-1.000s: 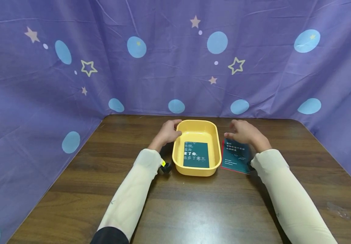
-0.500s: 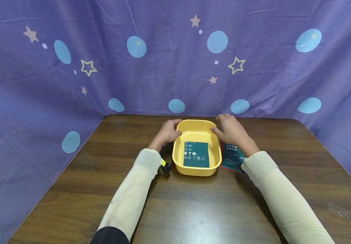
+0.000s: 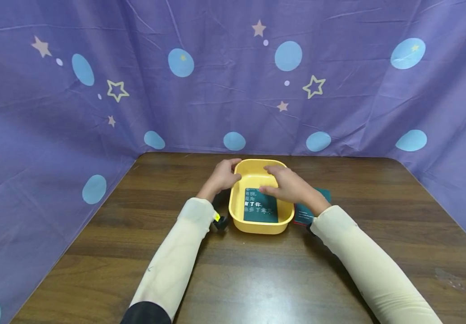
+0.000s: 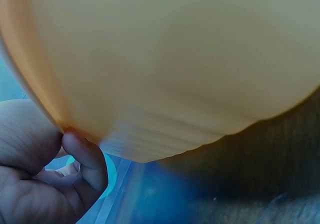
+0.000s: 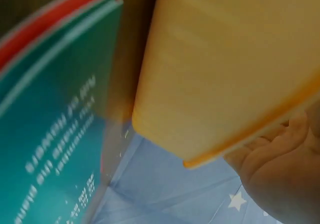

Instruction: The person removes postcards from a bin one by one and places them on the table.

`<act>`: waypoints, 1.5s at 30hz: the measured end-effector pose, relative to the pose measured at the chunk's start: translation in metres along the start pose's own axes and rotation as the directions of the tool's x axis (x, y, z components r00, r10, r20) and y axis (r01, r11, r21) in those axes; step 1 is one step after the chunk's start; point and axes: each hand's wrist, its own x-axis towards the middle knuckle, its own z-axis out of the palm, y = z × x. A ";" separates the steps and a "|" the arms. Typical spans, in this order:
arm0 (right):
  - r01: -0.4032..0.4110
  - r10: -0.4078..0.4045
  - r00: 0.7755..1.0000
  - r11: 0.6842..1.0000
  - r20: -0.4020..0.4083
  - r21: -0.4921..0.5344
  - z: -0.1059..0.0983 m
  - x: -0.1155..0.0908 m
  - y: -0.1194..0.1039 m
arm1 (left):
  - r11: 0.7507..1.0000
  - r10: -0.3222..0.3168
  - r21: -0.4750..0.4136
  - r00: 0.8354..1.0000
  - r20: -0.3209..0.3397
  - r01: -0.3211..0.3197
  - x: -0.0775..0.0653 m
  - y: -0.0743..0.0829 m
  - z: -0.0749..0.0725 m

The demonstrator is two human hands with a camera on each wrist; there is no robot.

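A yellow plastic tray (image 3: 262, 228) stands on the table with a dark green card (image 3: 260, 215) lying in it, white Chinese characters printed on its face. My left hand (image 3: 221, 176) pinches the tray's left rim near the far corner; the left wrist view shows thumb and finger on the tray wall (image 4: 165, 84). Over the tray's right side hovers my right hand (image 3: 291, 185), fingers extended and holding nothing visible, its thumb above the card. Beside the tray on the right lie stacked green and red cards (image 3: 303, 215), partly hidden by my right forearm.
The brown wooden table (image 3: 233, 279) reaches back to a purple curtain (image 3: 225, 108) with stars and blue dots. A black strap piece (image 3: 220, 222) with a yellow tag sits by my left wrist. A clear scrap (image 3: 449, 280) lies at the table's right.
My right hand has moved left from above the card stack, across the tray's right rim, to over the tray. The left hand and the tray have stayed in place.
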 end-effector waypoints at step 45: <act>0.010 0.124 0.928 0.935 0.352 -0.356 0.018 0.002 -0.009 | 1.000 -0.022 -0.018 1.000 0.016 0.022 0.002 -0.001 -0.001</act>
